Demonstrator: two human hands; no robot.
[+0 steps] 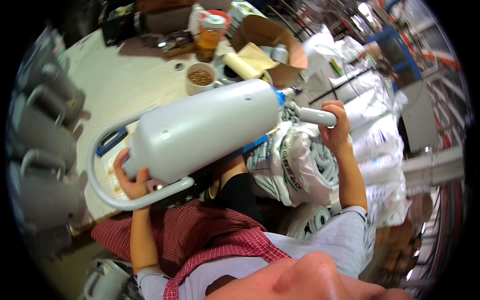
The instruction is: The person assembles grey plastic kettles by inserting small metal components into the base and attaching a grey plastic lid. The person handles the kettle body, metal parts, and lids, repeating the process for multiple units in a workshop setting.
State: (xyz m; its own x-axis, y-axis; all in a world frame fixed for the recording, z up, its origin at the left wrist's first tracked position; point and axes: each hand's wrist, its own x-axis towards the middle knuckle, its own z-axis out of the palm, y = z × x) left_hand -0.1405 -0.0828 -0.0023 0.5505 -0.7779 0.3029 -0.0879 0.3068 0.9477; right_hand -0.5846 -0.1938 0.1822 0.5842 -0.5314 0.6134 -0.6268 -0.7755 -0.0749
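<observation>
A large light-grey bottle-shaped cylinder (210,130) lies tilted across the middle, its wide end toward the upper right. My left hand (131,182) is closed round its narrow neck end, with the thumb on the near side. A grey U-shaped tube (93,165) loops around this end and past my left wrist; where it joins the cylinder is hidden. My right hand (336,125) grips a short grey bent tube (314,116), apart from the cylinder's wide end. Beyond that end shows a blue tool (281,98), partly hidden.
Several similar grey cylinders with handles (45,132) line the table's left. On the white table (110,65) are a cup of small brass-coloured pieces (201,79), an orange jar (209,37) and a round cardboard container (295,47). White bags with grey tubes (322,165) stand at right.
</observation>
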